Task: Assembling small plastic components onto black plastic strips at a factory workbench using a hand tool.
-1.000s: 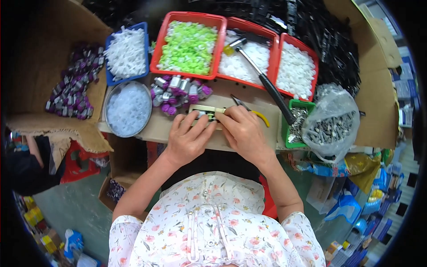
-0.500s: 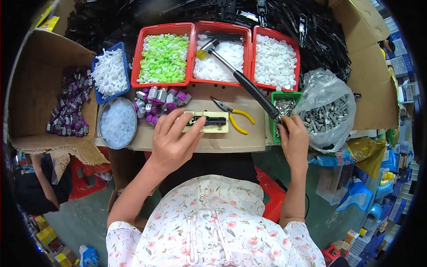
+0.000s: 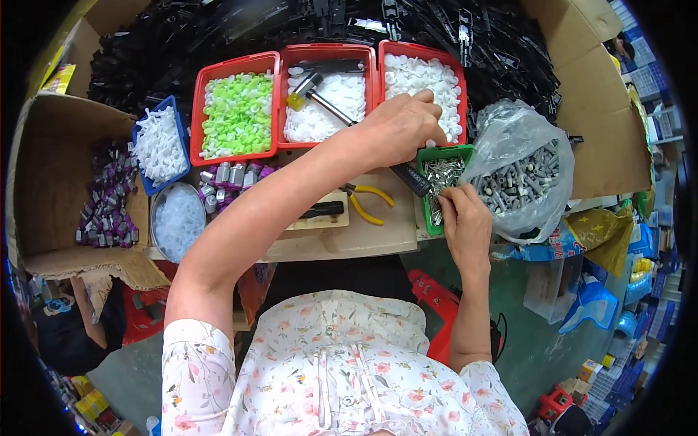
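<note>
I count three red trays (image 3: 277, 109), one green tray (image 3: 435, 229); left hand (image 3: 403, 127) stretched across, half-curled, right hand (image 3: 467, 218) pinched; I can't tell what's held.

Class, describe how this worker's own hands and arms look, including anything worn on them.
The left hand and right hand are without gloves, and no watch or bracelet shows at either wrist. Both forearms are uncovered. The left sleeve and right sleeve are short and white, printed with pinkish flowers and small leaves, matching the top.
</note>
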### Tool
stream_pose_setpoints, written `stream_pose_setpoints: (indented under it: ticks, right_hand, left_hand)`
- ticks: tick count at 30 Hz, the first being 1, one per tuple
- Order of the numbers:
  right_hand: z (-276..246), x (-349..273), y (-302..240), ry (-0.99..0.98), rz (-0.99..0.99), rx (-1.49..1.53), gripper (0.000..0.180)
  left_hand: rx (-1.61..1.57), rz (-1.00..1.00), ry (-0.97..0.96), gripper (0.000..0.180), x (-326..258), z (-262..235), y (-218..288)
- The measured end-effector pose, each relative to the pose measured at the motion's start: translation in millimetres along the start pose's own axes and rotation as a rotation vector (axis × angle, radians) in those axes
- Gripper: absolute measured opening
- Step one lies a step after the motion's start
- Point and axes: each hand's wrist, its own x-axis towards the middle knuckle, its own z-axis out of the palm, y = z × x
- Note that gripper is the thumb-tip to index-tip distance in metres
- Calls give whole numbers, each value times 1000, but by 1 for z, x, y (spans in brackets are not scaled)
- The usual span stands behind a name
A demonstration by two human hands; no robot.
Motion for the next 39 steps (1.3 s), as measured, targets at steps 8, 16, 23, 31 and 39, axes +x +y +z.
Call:
stream_pose_setpoints:
  ticks: [8,16,23,31,39]
  right_hand:
    - [0,1,4,27,1,14,6]
    - [-15,2,-9,183,47,237,5]
    - [-12,15,-66,344,-141,529,10]
    - [7,17,-110,288,-319,540,16]
    - [10,16,-123,261,-403,482,22]
  left_hand:
    - [58,168,-214,9,18,2,-13]
    - [-339,-183,93,14,-9,-26,5]
    - [-1570,-1021,388,24,-85,-59,75]
    - [-1909,-964,575,25,-144,-51,104]
    - [-1959,-884,631,21,-157,-55,105]
